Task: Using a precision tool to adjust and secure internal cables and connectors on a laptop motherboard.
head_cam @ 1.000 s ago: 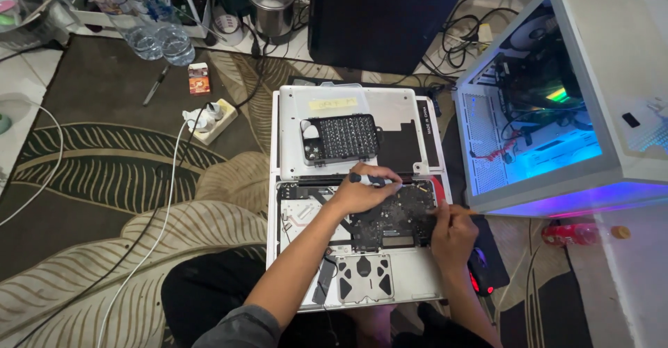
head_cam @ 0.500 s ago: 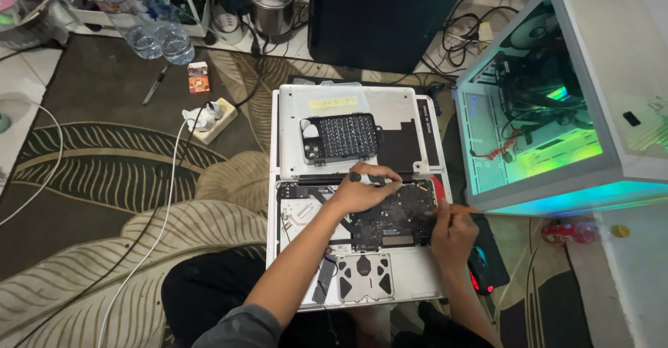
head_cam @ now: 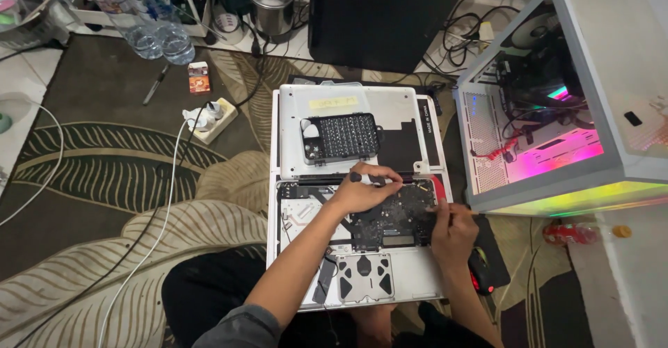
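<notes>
Barely anything's moved: left hand (head_cam: 362, 193) still pinches the screwdriver (head_cam: 367, 178) over the opened laptop (head_cam: 358, 202) on the rug, right hand (head_cam: 451, 228) stays curled on a thin tool (head_cam: 459, 211). Only the glowing computer case (head_cam: 563, 104) changed colour.

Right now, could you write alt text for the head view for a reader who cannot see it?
A person's left hand holds a screwdriver over an opened laptop's circuit board; the right hand holds a thin tool at its edge. A bit case lies beyond.

- You see a white computer case (head_cam: 591, 97), lit pink inside, at right;
- clear water bottles (head_cam: 149, 21) top left;
- a white power strip (head_cam: 209, 120) on the leaf-patterned rug (head_cam: 104, 181)
</notes>
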